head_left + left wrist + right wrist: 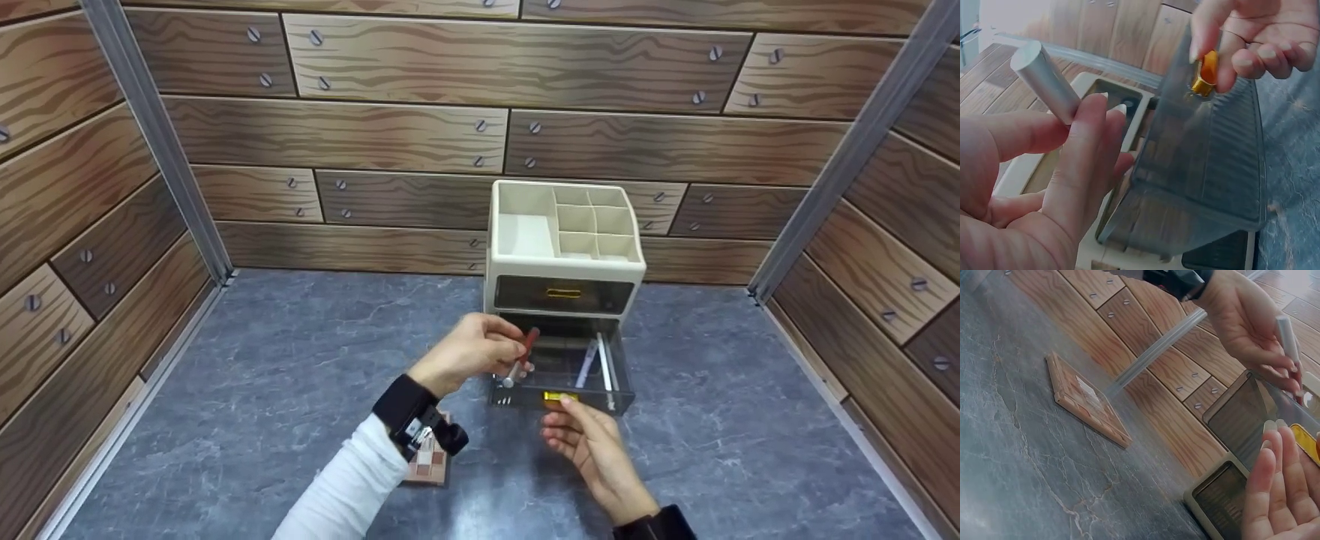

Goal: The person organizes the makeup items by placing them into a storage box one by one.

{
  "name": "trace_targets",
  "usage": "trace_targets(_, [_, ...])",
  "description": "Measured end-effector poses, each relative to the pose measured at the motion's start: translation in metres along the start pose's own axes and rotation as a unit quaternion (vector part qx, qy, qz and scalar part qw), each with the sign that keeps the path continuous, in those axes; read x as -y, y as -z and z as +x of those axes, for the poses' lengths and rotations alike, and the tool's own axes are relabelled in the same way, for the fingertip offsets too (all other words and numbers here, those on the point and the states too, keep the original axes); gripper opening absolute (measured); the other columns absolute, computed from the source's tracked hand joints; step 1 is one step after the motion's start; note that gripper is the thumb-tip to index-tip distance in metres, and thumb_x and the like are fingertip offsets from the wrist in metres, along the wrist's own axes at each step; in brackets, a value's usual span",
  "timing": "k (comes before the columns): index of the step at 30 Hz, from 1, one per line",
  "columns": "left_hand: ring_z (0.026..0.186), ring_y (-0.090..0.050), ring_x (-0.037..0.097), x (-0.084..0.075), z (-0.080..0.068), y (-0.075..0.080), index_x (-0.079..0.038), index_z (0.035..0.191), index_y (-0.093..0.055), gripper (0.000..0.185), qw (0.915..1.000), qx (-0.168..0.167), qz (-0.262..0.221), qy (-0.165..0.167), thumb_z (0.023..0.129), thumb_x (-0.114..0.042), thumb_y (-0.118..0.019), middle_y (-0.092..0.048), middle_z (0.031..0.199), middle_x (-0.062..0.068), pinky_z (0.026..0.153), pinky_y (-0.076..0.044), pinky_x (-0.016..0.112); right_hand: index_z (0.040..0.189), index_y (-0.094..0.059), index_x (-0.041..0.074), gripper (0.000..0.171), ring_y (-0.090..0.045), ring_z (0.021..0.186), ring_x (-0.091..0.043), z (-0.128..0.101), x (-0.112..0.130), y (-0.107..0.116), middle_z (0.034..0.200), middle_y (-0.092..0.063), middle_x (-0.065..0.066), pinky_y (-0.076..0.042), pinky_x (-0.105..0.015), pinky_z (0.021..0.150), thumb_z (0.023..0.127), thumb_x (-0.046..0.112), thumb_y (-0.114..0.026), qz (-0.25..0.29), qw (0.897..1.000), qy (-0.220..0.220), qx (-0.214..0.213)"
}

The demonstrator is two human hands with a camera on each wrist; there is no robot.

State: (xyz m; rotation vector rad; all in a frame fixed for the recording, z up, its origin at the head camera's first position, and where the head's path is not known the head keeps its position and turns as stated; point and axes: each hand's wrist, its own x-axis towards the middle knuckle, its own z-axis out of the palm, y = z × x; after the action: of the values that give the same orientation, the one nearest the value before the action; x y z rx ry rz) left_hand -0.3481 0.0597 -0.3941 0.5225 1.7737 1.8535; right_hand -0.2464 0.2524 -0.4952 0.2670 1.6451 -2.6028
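Note:
My left hand pinches a slim lip gloss tube, red with a silver cap, between thumb and fingers. It holds the tube tilted over the left side of the pulled-out clear drawer. At the drawer's front, my right hand pinches the gold handle between thumb and index finger, the other fingers loosely bent. Two slender sticks lie along the drawer's right side: a pale purple one and a white one; their exact kind is unclear.
The cream organizer has a closed upper drawer and open compartments on top. An eyeshadow palette lies on the grey marbled surface, partly behind the left wrist in the head view. Wood-patterned walls enclose the sides and back.

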Motion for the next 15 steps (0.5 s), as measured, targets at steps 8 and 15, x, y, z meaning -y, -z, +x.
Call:
trace_targets(8, [0.072,-0.07,0.026,0.0,0.018,-0.009,0.014,0.106,-0.059,0.024,0.9953,-0.044,0.084,0.02,0.085,0.005,-0.065,-0.068,0.086,0.022,0.068,-0.059,0.032,0.1,-0.065,0.004,0.023,-0.066,0.069,-0.016,0.0,-0.002,-0.002,0.078,-0.069,-0.004,-0.055,-0.026,0.066,0.096,0.025,-0.057,0.004,1.0,-0.003,0.002])
trace_targets(15, [0.06,-0.069,0.02,-0.005,0.03,-0.019,0.007,0.089,-0.065,0.011,0.9734,-0.075,0.216,0.002,0.08,0.002,-0.069,-0.068,0.075,0.012,0.059,-0.058,0.027,0.101,-0.065,0.004,0.023,-0.066,0.069,-0.016,-0.001,-0.001,-0.001,0.079,-0.069,-0.005,-0.055,-0.026,0.067,0.096,0.025,-0.057,0.006,1.0,0.001,-0.001])
